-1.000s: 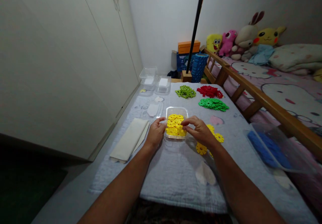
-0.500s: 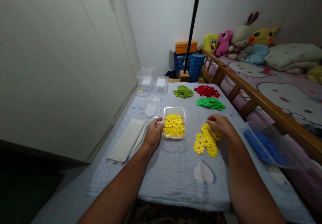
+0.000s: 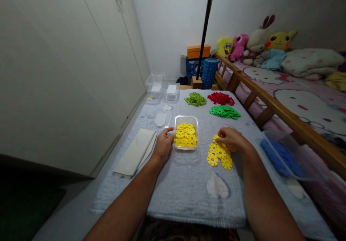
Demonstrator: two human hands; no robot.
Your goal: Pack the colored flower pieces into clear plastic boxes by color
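A clear plastic container (image 3: 198, 131) stands on the cloth in front of me, partly filled with yellow notched plastic discs (image 3: 186, 134). My left hand (image 3: 164, 143) grips its left rim between thumb and fingers. To the right of it, a loose pile of more yellow discs (image 3: 221, 153) lies flat on the cloth. My right hand (image 3: 231, 139) is over the far end of this pile, fingers pinched at the edge of a yellow disc (image 3: 215, 138). The palm hides part of the pile.
Heaps of lime (image 3: 195, 99), red (image 3: 221, 98) and green discs (image 3: 225, 112) lie farther back. Clear containers (image 3: 171, 91) and a lid (image 3: 162, 119) are at the back left. A folded cloth (image 3: 135, 152) lies left; a tub of blue pieces (image 3: 282, 158) sits by the bed rail (image 3: 270, 107).
My right hand has shifted slightly left and down, its fingertips now pinching at the pile's top disc. My left hand stays on the container. The whole view has drifted a little.
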